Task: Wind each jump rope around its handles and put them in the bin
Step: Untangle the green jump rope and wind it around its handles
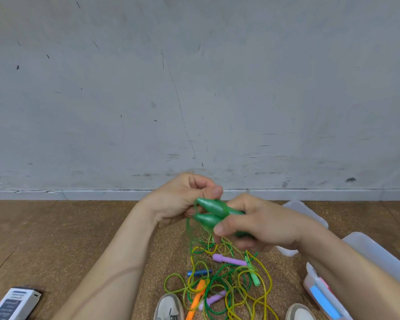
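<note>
Green handles [211, 212], paired side by side, clenched in right hand [259, 225] above floor [56, 239]. Left hand [183, 197] pinches green rope [225, 207] looped around them (rest trails down). Clear bin [310, 213] just beyond right wrist.

Bare room: scuffed grey wall [194, 88], brown speckled floor [56, 227].

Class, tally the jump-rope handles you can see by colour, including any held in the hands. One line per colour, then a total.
Dark green handles: 2
Purple handles: 2
Blue handle: 1
Orange handle: 1
Light green handle: 1
Total: 7
</note>
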`<state>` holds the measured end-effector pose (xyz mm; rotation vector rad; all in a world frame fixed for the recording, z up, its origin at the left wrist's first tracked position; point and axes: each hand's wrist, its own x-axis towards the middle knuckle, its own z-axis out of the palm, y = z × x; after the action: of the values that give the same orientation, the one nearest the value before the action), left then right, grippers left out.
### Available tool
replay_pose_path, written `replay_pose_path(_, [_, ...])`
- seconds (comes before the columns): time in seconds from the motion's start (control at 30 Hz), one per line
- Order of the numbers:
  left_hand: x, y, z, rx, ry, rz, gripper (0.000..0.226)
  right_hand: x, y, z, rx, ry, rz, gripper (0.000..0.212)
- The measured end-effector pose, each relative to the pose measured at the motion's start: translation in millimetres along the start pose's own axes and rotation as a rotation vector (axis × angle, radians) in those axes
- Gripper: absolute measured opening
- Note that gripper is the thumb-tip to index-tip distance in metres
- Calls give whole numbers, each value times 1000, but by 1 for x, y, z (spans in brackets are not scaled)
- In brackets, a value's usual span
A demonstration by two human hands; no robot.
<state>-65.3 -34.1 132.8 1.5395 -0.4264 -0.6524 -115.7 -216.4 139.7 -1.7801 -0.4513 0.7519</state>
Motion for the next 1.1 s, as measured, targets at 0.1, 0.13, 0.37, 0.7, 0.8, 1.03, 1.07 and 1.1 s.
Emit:
replay_pose_path(0.1, [2, -3, 2, -133, 30, 28, 15, 0, 1, 0, 154, 45, -32, 19])
replay_pose_path(0.13, [2, -3, 4, -137, 58, 39, 10, 1, 1, -1, 206, 86, -36, 21])
replay_pose_path(0.37, [1, 1, 14, 561, 421, 181, 11, 12, 9, -17, 333, 497, 7, 25])
replay_pose_path(0.7, [-1, 0, 28, 1509, 340, 471, 3, 25, 20, -19, -478, 632, 116, 34])
replay_pose_path(0.8, [-1, -4, 23, 1417, 252, 463, 13, 22, 17, -15, -652, 394, 227, 33])
replay_pose_path(1.03, [-7, 11, 21, 1172, 238, 219, 17, 18, 9, -1, -845, 110, 285, 32])
replay_pose_path(1.07, [-8, 12, 23, 1133, 218, 202, 17, 18, 8, 1, -866, 96, 284, 32])
replay_pose_path(1.1, [-9, 11, 24, 1080, 202, 178, 17, 18, 8, 2, -886, 83, 278, 31])
